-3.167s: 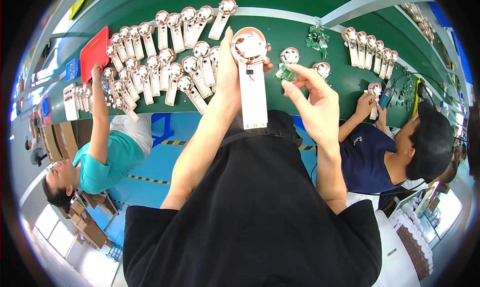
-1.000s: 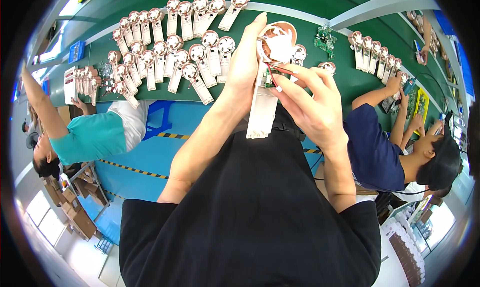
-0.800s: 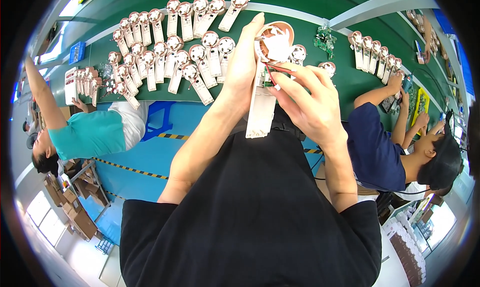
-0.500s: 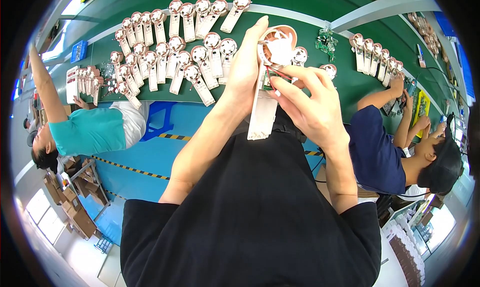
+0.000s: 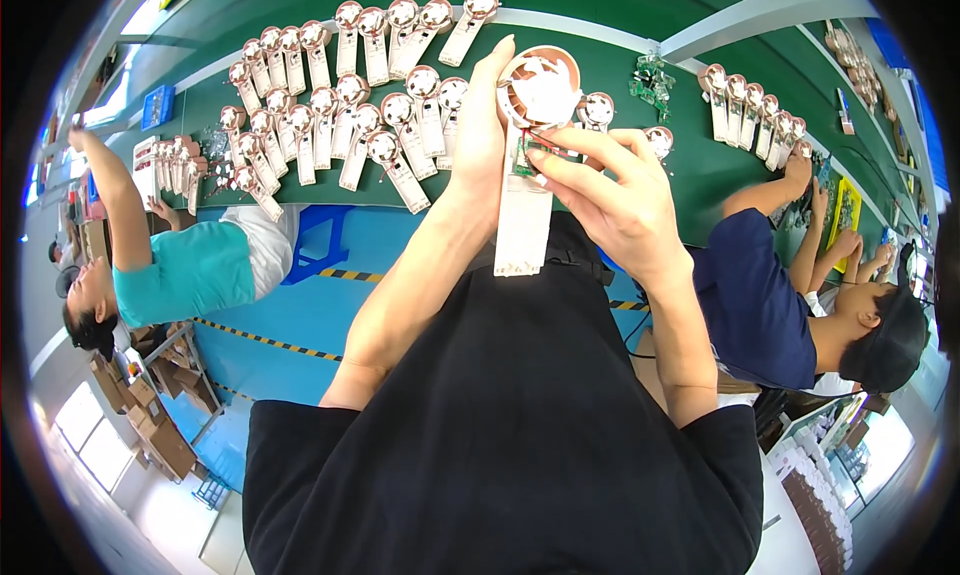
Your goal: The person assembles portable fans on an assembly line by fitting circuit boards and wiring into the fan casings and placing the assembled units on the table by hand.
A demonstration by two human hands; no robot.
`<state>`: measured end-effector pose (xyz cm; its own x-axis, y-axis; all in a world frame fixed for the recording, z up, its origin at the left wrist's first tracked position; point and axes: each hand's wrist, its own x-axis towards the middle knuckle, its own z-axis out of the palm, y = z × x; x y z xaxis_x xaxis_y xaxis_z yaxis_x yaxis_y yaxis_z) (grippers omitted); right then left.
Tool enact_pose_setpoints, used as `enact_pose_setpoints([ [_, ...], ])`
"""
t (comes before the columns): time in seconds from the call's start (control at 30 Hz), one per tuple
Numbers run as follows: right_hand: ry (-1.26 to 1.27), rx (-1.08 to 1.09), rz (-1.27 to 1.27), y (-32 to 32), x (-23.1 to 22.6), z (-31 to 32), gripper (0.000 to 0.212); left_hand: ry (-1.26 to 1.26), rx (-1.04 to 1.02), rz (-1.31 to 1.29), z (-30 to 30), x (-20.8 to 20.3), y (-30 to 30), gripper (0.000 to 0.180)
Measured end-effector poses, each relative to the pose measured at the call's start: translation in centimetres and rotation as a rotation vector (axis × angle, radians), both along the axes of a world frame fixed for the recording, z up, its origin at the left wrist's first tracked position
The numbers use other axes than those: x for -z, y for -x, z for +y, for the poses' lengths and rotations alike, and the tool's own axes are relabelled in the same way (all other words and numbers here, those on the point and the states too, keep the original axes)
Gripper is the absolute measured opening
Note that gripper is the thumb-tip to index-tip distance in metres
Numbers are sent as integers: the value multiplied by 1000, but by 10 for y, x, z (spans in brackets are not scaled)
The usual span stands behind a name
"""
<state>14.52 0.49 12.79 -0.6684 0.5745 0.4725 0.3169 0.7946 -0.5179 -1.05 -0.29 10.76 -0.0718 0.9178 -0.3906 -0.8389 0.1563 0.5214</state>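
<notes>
Green table (image 5: 600,190) fills the upper part, with many pink fan shells (image 5: 345,125) in rows at ten o'clock. Small parts inside the pink-and-white handheld fan (image 5: 530,165) are hard to make out, and the left hand (image 5: 480,135) hides its left edge. This hand is clamped on the fan. At three o'clock from it, the right hand (image 5: 620,200) pinches thin wires (image 5: 540,143) with fingertips together.

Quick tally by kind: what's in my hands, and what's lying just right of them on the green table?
Fan body held in left hand: 1
Loose fan pieces on table: 2
Pile of green circuit boards: 1
Total: 4
</notes>
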Motion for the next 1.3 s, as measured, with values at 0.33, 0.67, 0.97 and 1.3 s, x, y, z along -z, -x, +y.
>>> enact_pose_setpoints([
  [0.33,17,26,46,-1,-14,-3,35,-59,67,29,1,12,9,52],
  [0.67,698,403,154,-3,14,-29,20,-10,6,-54,10,27,2,55],
  [0.97,1026,495,-280,8,81,-17,58,198,48,119,32,133,-11,55],
  [1.3,987,547,-386,-5,170,6,47,386,229,530,27,212,-16,70],
])
